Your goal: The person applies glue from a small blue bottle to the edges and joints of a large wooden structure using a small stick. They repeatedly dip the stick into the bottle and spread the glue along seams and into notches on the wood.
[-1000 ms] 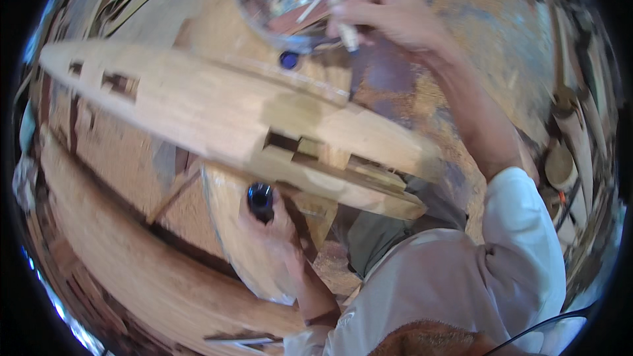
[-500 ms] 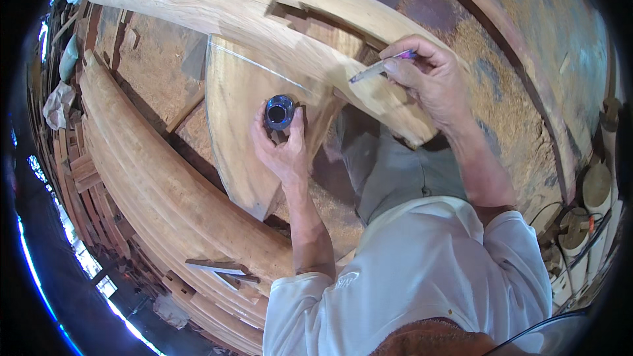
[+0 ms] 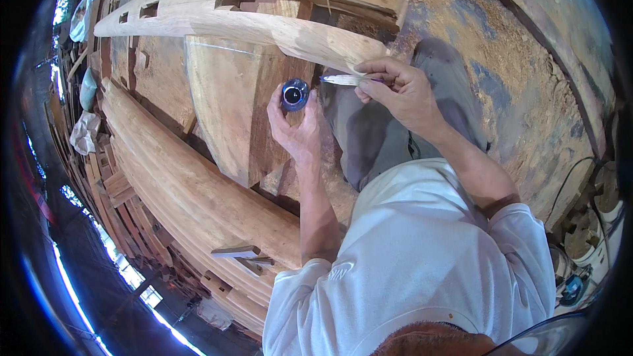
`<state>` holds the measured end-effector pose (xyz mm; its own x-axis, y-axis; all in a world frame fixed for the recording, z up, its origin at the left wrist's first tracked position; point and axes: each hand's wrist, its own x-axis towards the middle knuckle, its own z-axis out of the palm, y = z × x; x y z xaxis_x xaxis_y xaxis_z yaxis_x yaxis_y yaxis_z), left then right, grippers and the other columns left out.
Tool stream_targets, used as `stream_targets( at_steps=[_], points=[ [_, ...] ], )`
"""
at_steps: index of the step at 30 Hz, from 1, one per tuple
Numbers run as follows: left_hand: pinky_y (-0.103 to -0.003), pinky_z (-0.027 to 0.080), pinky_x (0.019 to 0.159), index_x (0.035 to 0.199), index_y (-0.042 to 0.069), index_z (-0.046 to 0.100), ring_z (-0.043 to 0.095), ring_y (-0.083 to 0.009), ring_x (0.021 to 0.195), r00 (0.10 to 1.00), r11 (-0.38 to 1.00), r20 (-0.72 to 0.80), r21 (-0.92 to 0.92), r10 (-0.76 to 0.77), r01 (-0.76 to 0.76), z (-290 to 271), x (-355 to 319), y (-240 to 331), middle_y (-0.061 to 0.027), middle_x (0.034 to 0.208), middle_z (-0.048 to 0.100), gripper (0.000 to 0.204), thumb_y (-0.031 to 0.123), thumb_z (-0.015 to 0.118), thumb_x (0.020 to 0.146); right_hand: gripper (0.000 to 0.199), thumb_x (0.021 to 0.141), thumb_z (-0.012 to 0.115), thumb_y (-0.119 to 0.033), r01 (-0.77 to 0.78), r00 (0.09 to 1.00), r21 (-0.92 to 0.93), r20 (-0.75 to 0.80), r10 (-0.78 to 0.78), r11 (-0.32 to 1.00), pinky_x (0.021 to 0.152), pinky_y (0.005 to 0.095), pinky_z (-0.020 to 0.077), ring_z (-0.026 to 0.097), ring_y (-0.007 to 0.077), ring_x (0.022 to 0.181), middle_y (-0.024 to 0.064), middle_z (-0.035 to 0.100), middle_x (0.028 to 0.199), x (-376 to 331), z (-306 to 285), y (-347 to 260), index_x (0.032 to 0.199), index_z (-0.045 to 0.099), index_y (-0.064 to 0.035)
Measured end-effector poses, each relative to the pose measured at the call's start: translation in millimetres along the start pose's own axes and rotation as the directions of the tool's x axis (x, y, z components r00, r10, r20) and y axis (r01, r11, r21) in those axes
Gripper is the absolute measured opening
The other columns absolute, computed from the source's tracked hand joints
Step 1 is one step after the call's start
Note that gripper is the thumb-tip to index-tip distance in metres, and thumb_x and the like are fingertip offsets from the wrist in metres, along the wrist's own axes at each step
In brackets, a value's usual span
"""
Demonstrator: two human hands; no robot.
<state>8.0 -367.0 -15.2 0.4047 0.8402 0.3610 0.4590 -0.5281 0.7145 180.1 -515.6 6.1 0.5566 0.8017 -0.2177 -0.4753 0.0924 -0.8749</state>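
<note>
In front of my body, my left hand point(image 3: 297, 125) is wrapped round a small dark blue ink bottle point(image 3: 295, 95), whose round mouth is uncovered and faces up. My right hand point(image 3: 401, 95) pinches a thin, flat, pale stick point(image 3: 346, 80) with a dark pointed tip. That tip points left at the bottle, a short gap away from it. Beyond my hands lies a long, curved, pale wooden beam point(image 3: 198, 21) with cut slots, its near prong ending close to my right fingers. Under it, left of my hands, stands a thick wooden block point(image 3: 221, 99) marked with a light line.
More curved timbers point(image 3: 191, 178) lie stacked at the left, with a small wood-and-metal square-like tool point(image 3: 236, 252) on them. Sawdust point(image 3: 521, 92) covers the floor at the right. White containers point(image 3: 590, 250) and a cable stand at the right edge.
My right hand has moved from above the beam's prong toward me, bringing the stick's tip close to the bottle. My left hand still holds the bottle. The view has shifted, showing more of the beam.
</note>
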Motion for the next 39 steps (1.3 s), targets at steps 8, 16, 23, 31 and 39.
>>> stream_targets(
  at_steps=[8,16,23,31,39],
  points=[
    [-0.037,0.057,0.090,0.130,-0.003,0.065,0.069,-0.0239,0.107,0.996,0.993,0.030,0.072,0.089,-0.091,-2,-15,15,-0.0145,0.121,0.068,0.053,0.015,0.089,0.087,0.026,0.102,0.069,-0.006,0.062,0.996,0.067,0.052,-0.066,0.996,0.079,0.0275,0.0594,0.071,0.0127,0.086,0.0100,0.075,0.095,-5,3,9,0.125,0.068,0.0052],
    [-0.042,0.055,0.095,0.128,-0.003,0.066,0.069,-0.0308,0.106,0.990,0.991,-0.112,0.113,0.080,-0.067,-38,-2,-14,-0.0174,0.118,0.071,0.055,0.018,0.092,0.084,0.026,0.104,0.066,-0.006,0.147,0.988,0.102,-0.070,-0.141,0.984,0.077,0.0283,0.0634,0.073,0.0157,0.085,0.0139,0.076,0.098,41,64,60,0.126,0.068,0.0070],
    [-0.040,0.057,0.089,0.129,-0.003,0.066,0.070,-0.0284,0.103,0.987,0.966,-0.123,0.249,0.101,-0.068,-66,-15,-32,-0.0160,0.117,0.071,0.055,0.021,0.091,0.086,0.024,0.105,0.063,-0.006,0.185,0.926,0.387,-0.377,-0.028,0.903,0.080,0.0303,0.0659,0.076,0.0193,0.089,0.0175,0.076,0.104,90,126,119,0.124,0.065,0.0094],
    [-0.041,0.057,0.086,0.127,-0.002,0.065,0.070,-0.0307,0.103,0.995,0.963,-0.081,0.267,0.055,-0.032,-79,-55,-43,-0.0180,0.116,0.071,0.053,0.020,0.090,0.086,0.021,0.111,0.059,-0.019,-0.063,0.947,0.673,-0.192,0.257,0.737,0.075,0.0329,0.0653,0.075,0.0216,0.081,0.0165,0.074,0.098,101,142,152,0.117,0.060,0.0018],
    [-0.041,0.058,0.083,0.129,-0.001,0.064,0.071,-0.0316,0.102,0.998,0.969,-0.062,0.246,-0.001,0.016,-83,-50,-44,-0.0178,0.118,0.070,0.055,0.021,0.090,0.086,0.022,0.111,0.058,-0.021,-0.081,0.971,0.705,-0.104,0.216,0.705,0.067,0.0328,0.0617,0.073,0.0215,0.077,0.0127,0.071,0.091,105,139,162,0.117,0.059,-0.0005]
  ],
)
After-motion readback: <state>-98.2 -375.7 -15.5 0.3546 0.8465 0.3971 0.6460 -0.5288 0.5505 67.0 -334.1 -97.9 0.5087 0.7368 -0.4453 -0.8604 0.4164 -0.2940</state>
